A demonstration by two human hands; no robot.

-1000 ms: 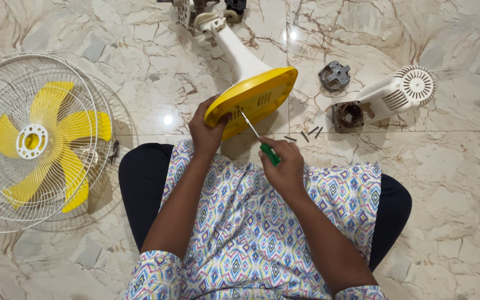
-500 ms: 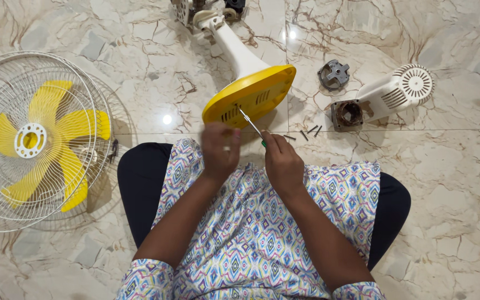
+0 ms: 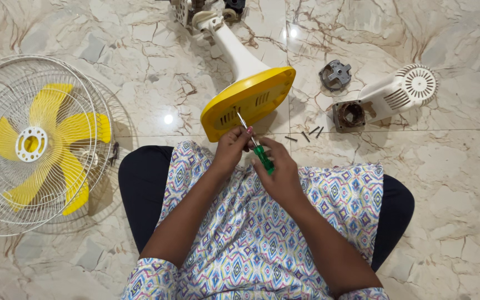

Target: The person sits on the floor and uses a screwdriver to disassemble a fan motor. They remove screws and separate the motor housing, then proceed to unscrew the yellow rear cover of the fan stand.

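The right hand is wrapped around the green handle of a screwdriver, fingers closed on it so that only a short stretch of handle shows. The left hand pinches the metal shaft between fingertips just below the tip; whether anything small sits between those fingers cannot be made out. The shaft slants up and left to the near edge of the yellow fan base, which is tipped on its side; whether the tip sits in a screw cannot be told.

The base's white stem runs to the far edge, where its upper end is cut off. Right of the hands, a few dark screws lie on the marble floor, with a white motor housing and a small grey metal part beyond. At far left lies a white wire grille with yellow blades, its left rim cut off.
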